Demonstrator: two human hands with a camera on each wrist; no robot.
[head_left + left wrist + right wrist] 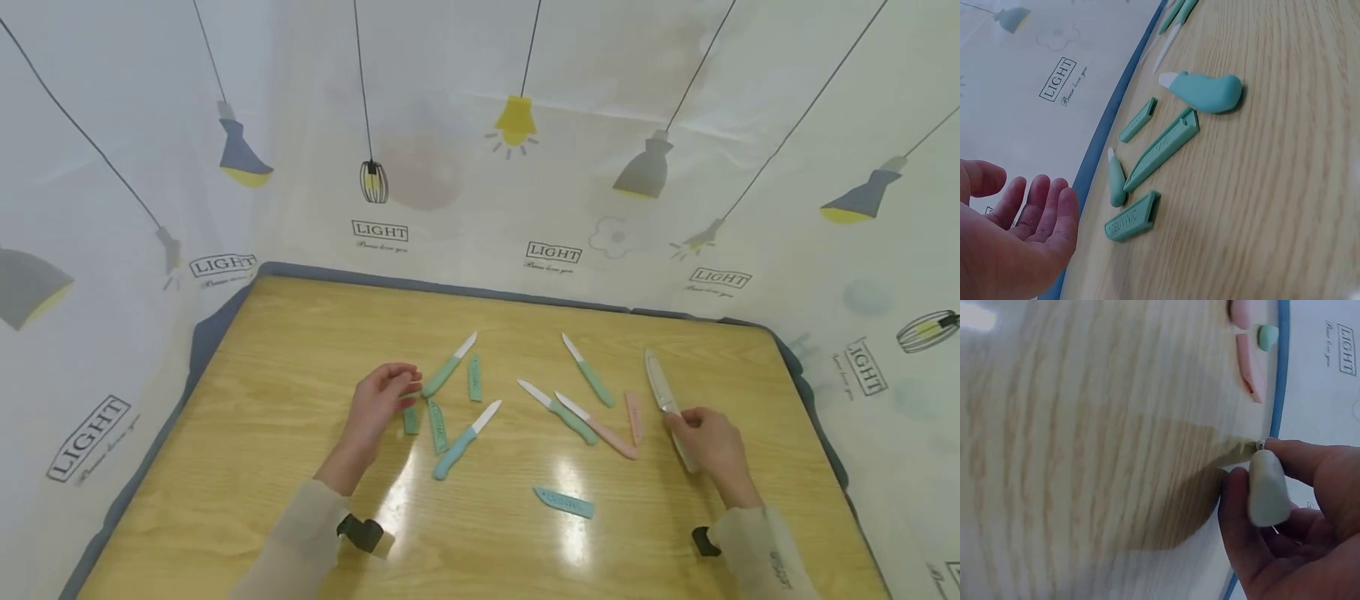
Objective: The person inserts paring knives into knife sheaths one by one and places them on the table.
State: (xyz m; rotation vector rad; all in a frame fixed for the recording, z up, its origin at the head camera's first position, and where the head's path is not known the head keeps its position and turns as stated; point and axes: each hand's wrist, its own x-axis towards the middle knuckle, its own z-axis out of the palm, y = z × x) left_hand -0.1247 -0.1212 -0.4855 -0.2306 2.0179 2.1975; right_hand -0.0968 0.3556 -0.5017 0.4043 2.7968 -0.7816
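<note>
My right hand (708, 437) pinches a large knife with a pale handle (1268, 490) between thumb and fingers, near where handle and blade meet. Its blade (657, 379) points toward the far side of the table. Empty, with its fingers loosely bent, my left hand (378, 400) hovers at the left group. Nearest to it are a green sheath (1133, 219), a longer green sheath (1163, 150) and a green-handled knife (446, 375). A third green sheath (475, 379) and a blue-handled knife (456, 454) lie just to the right.
Between the hands lie two green-handled knives (595, 383), a pink-handled knife (611, 437) and a pink sheath (633, 417). One blue sheath (564, 502) lies closer to me. Behind the wooden table (300, 333) hangs a lamp-patterned cloth (465, 200).
</note>
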